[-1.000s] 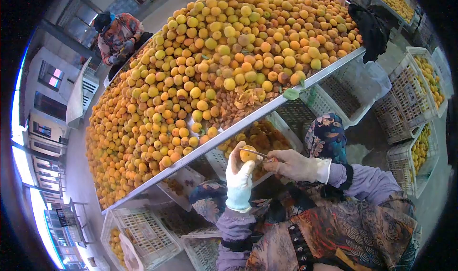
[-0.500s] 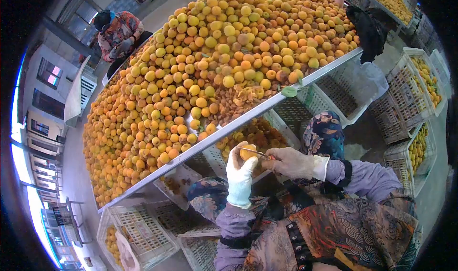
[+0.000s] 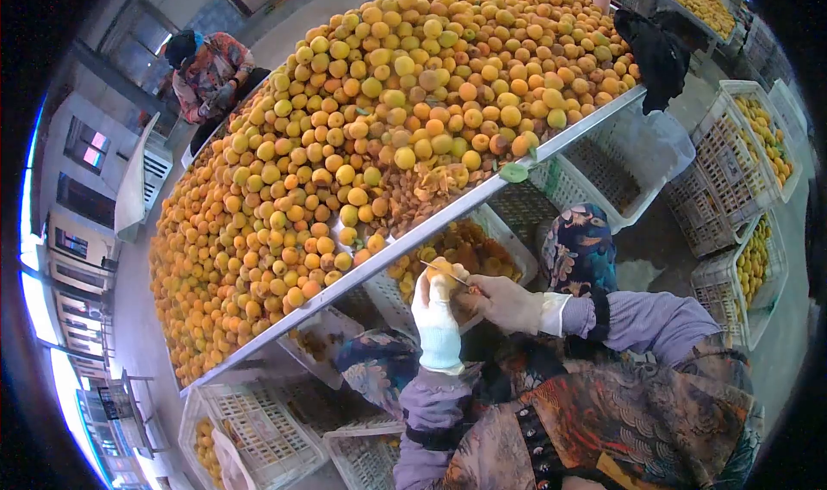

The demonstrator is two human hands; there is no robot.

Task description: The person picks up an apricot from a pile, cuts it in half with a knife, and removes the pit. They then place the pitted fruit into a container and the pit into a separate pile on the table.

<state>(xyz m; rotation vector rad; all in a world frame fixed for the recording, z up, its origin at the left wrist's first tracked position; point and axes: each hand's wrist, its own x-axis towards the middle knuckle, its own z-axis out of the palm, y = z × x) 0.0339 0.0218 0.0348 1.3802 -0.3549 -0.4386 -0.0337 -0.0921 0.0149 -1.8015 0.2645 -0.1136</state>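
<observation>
My gloved left hand [image 3: 435, 305] is closed around an orange-yellow fruit [image 3: 443, 271], just beyond the metal edge of a heaped table. In my gloved right hand [image 3: 510, 304] is a thin knife [image 3: 452, 276], its blade lying against the fruit. Beneath both hands stands a crate holding cut fruit pieces [image 3: 469, 249]. The big pile of apricot-like fruit [image 3: 345, 137] rises in front, with brown pits and scraps [image 3: 413, 199] near its lower edge.
A metal rim [image 3: 413, 234] runs diagonally ahead of my hands. White crates [image 3: 258, 425] stand at the lower left, and stacked crates of fruit [image 3: 728, 167] at the right. Another person [image 3: 207, 76] sits beyond the pile. A black cloth [image 3: 659, 55] hangs over the table corner.
The view has shifted slightly. Both hands still hold the fruit and knife; the blade now crosses the fruit's upper side at a different angle.
</observation>
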